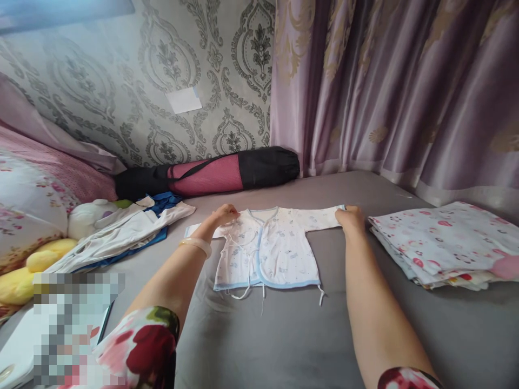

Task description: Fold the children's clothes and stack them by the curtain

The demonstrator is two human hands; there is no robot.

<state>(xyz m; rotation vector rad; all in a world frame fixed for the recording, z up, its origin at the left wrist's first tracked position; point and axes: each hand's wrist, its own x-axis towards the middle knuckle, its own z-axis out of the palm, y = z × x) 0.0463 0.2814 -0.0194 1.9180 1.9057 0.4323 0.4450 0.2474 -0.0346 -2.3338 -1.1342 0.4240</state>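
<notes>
Across the grey fabric sheet [263, 346] lay a small white, blue-edged cloth jacket [284, 243], its cuff [341, 209] pinched by the right hand [351, 218], the left hand [222, 216] at the opposite shoulder [245, 217], grip unclear, apparently to keep it flat.

Head camera — the single view. Lens position: above the grey sheet [263, 340], on the wearer's side, with the left forearm [168, 283] and right forearm [375, 308] extending away from it. Direction: forward and down. Range: near; the small shirt [286, 243] falls close to frame center — patterned wall [168, 59] and curtain [385, 86] fill the background.
</notes>
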